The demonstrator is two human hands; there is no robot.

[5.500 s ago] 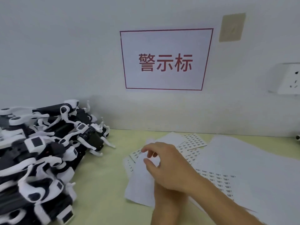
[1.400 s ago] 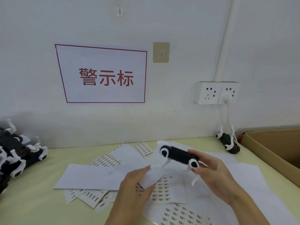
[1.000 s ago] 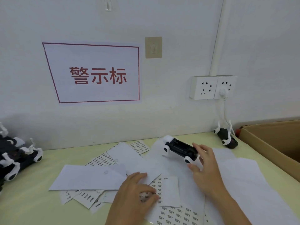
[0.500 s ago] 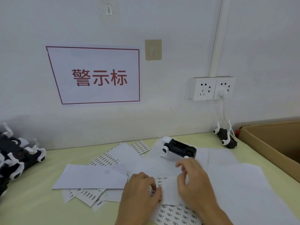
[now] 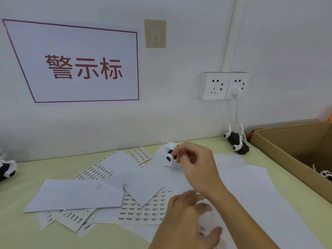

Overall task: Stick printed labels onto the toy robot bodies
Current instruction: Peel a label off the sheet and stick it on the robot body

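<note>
Your right hand [image 5: 196, 164] is at the toy robot [image 5: 170, 154].
Its curled fingers pinch the toy; your blurry left hand [image 5: 186, 218] rests on the label sheet [image 5: 143, 209], grip unclear.

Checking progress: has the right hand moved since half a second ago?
Yes. The right hand has gone from the label sheets up to the toy robot, toward the wall.

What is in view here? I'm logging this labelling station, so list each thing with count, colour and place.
toy robot bodies: four at least partly visible, black and white; one under the right hand, one by the wall, one at the left edge, one in the box
label sheets: several, white, scattered mid-table
cardboard box: one, brown, right
sign: one, white with red characters, wall
sockets: two, white, wall
right hand: at the toy
left hand: blurred, over the sheets
</note>
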